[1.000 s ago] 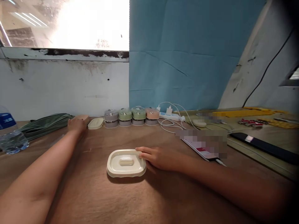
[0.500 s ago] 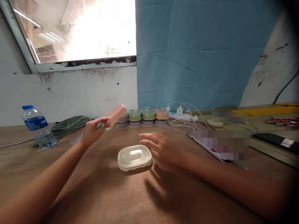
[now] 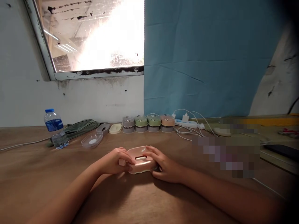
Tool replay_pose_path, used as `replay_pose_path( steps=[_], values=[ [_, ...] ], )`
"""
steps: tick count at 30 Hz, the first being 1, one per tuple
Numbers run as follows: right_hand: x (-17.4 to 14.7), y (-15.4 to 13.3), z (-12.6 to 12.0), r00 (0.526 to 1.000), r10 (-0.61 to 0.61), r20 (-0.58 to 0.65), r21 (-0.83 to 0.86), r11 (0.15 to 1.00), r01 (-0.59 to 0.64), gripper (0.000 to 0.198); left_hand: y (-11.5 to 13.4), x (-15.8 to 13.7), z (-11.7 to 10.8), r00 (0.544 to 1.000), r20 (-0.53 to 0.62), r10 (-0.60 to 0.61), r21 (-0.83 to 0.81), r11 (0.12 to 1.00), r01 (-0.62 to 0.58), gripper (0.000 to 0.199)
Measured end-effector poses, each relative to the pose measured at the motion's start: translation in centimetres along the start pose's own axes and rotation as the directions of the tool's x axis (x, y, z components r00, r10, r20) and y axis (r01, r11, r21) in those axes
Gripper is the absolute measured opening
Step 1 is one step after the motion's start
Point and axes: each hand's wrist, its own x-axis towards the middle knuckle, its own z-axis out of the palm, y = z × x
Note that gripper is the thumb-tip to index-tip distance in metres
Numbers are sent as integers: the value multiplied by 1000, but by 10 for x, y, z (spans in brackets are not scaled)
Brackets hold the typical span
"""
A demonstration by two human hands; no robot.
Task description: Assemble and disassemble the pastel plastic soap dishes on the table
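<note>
A shallow pink soap dish with rounded ends and a slot in its middle sits in front of me, close over the tabletop. My left hand grips its left end, fingers bent over the rim. At the right end, my right hand wraps the dish, fingertips on the upper rim and thumb low at the side. Something pale shows through the slot. The cream lid-like piece from before is mostly hidden; I cannot tell how the pink dish fits on it.
Behind stand several stacked lidded boxes, a cream dish, a grey slotted dish and a clear lid. A water bottle and dark green cloth are left. Cables and a power strip lie right.
My left hand has brought the pink dish from the back left to the middle, over the cream piece. My right hand has closed onto its right end. The view has shifted slightly.
</note>
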Motion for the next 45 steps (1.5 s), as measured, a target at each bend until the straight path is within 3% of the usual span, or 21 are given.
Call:
replay_pose_path(
  steps=[3, 5, 8, 10, 12, 13, 15, 18, 20, 22, 23, 25, 27, 28, 29, 31, 34, 36, 38, 42, 45],
  values=[
    [0, -3, -4, 998, -8, 56, -14, 1000, 8, 55, 1, 0, 0, 998, 46, 33, -4, 999, -33, 20],
    [0, -6, -6, 999, -17, 48, -18, 1000, 17, 58, -5, -2, -6, 1000, 13, 18, 35, 999, -18, 21],
    [-2, -9, -10, 999, -42, 7, -33, 999, 42, 62, -32, -15, -25, 972, -182, -151, 246, 950, 194, 26],
    [-2, -9, -12, 999, -48, -7, -48, 998, 47, 64, -57, -31, -42, 881, -354, -315, 393, 805, 446, 35],
    [-2, -9, -13, 998, -56, -25, -57, 997, 55, 63, -79, -50, -58, 728, -480, -490, 443, 581, 683, 41],
    [-1, -8, -14, 997, -62, -37, -55, 997, 60, 62, -87, -59, -65, 655, -494, -572, 429, 495, 756, 39],
    [-1, -6, -13, 995, -75, -63, -44, 996, 72, 60, -95, -74, -75, 555, -452, -698, 367, 422, 829, 29],
    [0, -3, -9, 993, -82, -87, -25, 997, 80, 59, -93, -82, -83, 536, -387, -750, 291, 452, 843, 20],
    [-1, -3, -7, 992, -80, -97, -19, 997, 79, 59, -89, -80, -83, 552, -433, -713, 249, 494, 833, 16],
    [-1, -3, -6, 992, -71, -105, -22, 997, 69, 61, -84, -73, -82, 555, -552, -622, 169, 568, 805, 11],
    [-1, -3, -6, 992, -62, -111, -27, 998, 59, 63, -81, -68, -80, 534, -625, -570, 102, 618, 779, 12],
    [-2, -3, -6, 989, -38, -141, -45, 998, 32, 69, -74, -55, -73, 442, -738, -511, -106, 733, 671, 21],
    [-2, -4, -7, 981, -30, -193, -73, 997, 16, 74, -64, -40, -63, 362, -755, -546, -382, 816, 435, 31],
    [-2, -5, -8, 973, -34, -227, -92, 996, 14, 75, -57, -31, -57, 366, -729, -579, -504, 815, 285, 34],
    [-2, -6, -9, 965, -46, -259, -114, 993, 17, 75, -50, -23, -50, 401, -688, -605, -605, 783, 144, 35],
    [-3, -9, -10, 947, -79, -313, -156, 987, 30, 76, -34, -9, -35, 534, -559, -634, -759, 651, -22, 35],
    [-3, -11, -10, 928, -110, -355, -181, 982, 47, 73, -14, 5, -10, 741, -303, -599, -900, 436, -16, 30],
    [-3, -10, -11, 936, -109, -336, -175, 983, 52, 69, -7, 9, 3, 820, -163, -549, -930, 363, 58, 27],
    [-2, -8, -11, 955, -92, -284, -150, 987, 51, 65, -4, 11, 12, 831, -114, -545, -909, 395, 134, 27],
    [-1, -2, -10, 979, -31, -201, -45, 999, 23, 62, -10, 12, 18, 716, -246, -653, -709, 625, 327, 33],
    [-1, 0, -10, 982, -18, -188, 9, 1000, 20, 63, -17, 11, 19, 681, -289, -673, -595, 683, 423, 35]
  ],
)
